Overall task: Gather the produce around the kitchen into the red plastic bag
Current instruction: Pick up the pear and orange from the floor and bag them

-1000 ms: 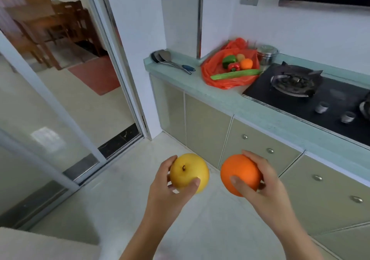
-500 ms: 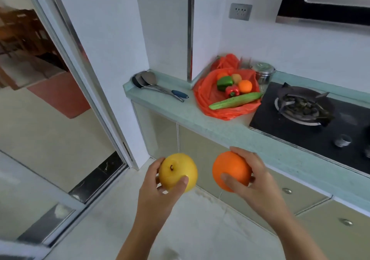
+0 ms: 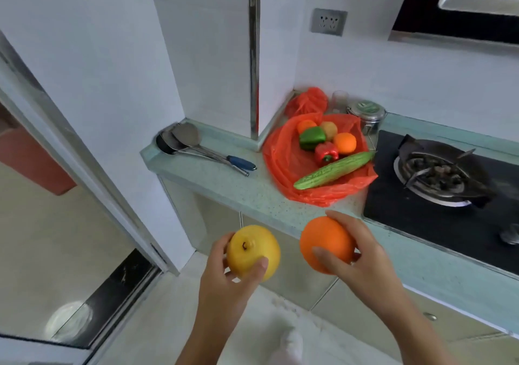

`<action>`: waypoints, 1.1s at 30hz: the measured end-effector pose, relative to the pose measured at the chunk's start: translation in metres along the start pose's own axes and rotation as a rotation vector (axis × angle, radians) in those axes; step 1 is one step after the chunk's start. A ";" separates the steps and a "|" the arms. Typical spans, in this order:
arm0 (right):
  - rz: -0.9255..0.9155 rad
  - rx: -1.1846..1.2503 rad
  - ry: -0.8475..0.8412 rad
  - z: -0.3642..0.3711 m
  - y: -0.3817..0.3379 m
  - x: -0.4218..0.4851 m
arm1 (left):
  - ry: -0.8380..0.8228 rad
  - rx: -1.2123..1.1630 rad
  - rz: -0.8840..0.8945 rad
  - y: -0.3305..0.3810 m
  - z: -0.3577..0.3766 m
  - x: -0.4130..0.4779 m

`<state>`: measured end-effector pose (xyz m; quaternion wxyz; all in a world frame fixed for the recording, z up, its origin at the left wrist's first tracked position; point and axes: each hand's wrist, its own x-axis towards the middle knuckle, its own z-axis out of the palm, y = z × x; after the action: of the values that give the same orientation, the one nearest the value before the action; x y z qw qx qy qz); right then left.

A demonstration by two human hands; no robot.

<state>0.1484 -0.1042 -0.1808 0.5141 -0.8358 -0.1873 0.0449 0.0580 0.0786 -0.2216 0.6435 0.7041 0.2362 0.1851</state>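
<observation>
Although six pieces already lie on the opened-out red plastic bag (image 3: 283, 162) at the far corner of the counter (image 3: 224, 185), namely a green pepper (image 3: 311, 138), a red pepper (image 3: 326, 153), two small oranges (image 3: 345, 143), a brownish fruit (image 3: 329, 129) and a long bitter gourd (image 3: 334, 170), we judge the task unfinished. Two fruits are not yet delivered. Our left hand (image 3: 224, 277), near and left of centre, grips a yellow pear (image 3: 252, 252), thumb and fingers curled round it, stem uppermost. Our right hand (image 3: 362, 258), just to its right, clasps a large orange (image 3: 325, 244), thumb across the near face, fingers over the far side. Both hands hover before the counter's near edge, close to the bag but apart from it. Whether produce waits elsewhere, we cannot tell.
</observation>
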 end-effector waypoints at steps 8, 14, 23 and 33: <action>0.007 -0.008 0.031 -0.001 0.040 0.121 | -0.043 0.119 0.015 -0.003 0.058 0.127; 0.001 -0.076 0.049 -0.018 0.071 0.210 | -0.155 0.213 0.049 0.003 0.116 0.233; -0.010 -0.191 -0.050 -0.013 0.132 0.298 | -0.214 0.278 -0.010 -0.039 0.174 0.333; -0.047 -0.324 -0.098 0.013 0.167 0.336 | -0.234 0.386 0.003 -0.062 0.209 0.390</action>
<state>0.5004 -0.0400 -0.2938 0.3638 -0.9000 -0.2363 0.0430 0.4896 0.1342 -0.3217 0.5195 0.8313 0.1900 0.0544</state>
